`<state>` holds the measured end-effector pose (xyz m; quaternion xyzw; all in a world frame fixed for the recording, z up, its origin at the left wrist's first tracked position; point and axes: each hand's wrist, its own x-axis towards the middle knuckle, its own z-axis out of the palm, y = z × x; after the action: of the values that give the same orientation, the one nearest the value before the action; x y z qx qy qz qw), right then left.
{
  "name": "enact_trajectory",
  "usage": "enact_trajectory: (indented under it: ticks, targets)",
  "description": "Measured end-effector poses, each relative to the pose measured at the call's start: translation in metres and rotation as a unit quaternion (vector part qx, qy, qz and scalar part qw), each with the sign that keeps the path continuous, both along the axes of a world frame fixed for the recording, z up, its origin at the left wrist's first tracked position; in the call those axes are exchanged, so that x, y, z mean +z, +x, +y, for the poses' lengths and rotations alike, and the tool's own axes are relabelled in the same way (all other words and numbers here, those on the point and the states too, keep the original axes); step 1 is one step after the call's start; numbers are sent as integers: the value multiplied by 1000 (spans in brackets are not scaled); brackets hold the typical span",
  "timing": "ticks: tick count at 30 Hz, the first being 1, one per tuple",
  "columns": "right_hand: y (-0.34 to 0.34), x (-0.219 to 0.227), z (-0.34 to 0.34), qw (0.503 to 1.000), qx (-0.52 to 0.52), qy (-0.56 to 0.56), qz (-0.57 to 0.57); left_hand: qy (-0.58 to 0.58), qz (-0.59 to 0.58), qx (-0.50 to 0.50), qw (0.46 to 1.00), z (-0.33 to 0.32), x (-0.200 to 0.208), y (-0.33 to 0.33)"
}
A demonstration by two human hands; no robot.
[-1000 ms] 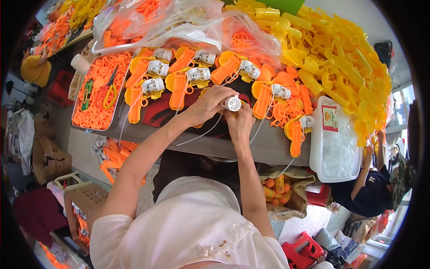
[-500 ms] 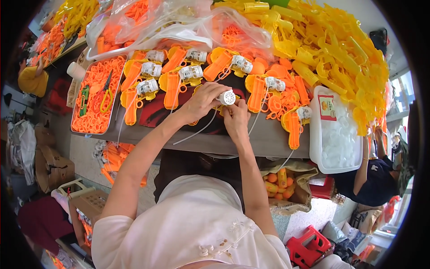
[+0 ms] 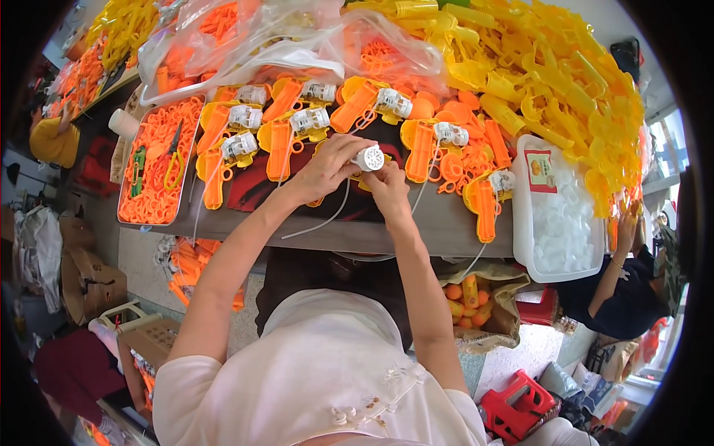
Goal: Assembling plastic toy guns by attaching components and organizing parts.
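At the table's near middle, my left hand (image 3: 327,165) closes its fingers round a white cylindrical toy-gun part (image 3: 370,157), whose patterned round end faces up. My right hand (image 3: 390,193) has its fingers closed against the lower side of the same part; its fingertips are mostly hidden. A yellow edge shows beneath, and a thin pale tube (image 3: 327,224) trails toward the table's front. Orange-and-yellow toy guns with similar white units lie around my hands, one toy gun (image 3: 279,149) left of them and another toy gun (image 3: 420,151) to the right.
On the left stands a metal tray (image 3: 197,125) of orange parts, with yellow-handled scissors (image 3: 175,168) on top. A white tub (image 3: 523,249) of translucent pieces sits at the right. Yellow parts (image 3: 550,82) pile up behind it. A co-worker's arm (image 3: 616,271) shows at far right.
The view has shifted slightly. Both hands stay on the white part, whose round end has tilted a little.
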<state>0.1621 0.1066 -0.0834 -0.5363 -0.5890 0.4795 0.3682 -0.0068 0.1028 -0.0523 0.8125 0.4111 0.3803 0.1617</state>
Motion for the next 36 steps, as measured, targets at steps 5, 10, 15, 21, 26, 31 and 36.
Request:
enact_trajectory:
  ticks: [5,10,15,21,26,31,36]
  targets:
    - [0,-5,-2,986,-19,150,-66,12,-5,4,1000,-1,1,3]
    - [-1,7,-5,990,-64,109,-67,21,-21,-4,1000,1,-2,2]
    - [0,15,-4,995,-35,54,-70,14,-11,8,1000,-3,-1,1]
    - [-2,0,-1,996,-45,74,-6,24,-12,4,1000,0,-1,2]
    - [-16,7,-10,952,-84,189,-227,0,8,-3,1000,1,2,1]
    - [-8,14,-8,963,-119,155,-184,-6,-1,-17,1000,2,3,2]
    - [18,42,-31,910,-55,333,-241,-4,5,-12,1000,2,0,-2]
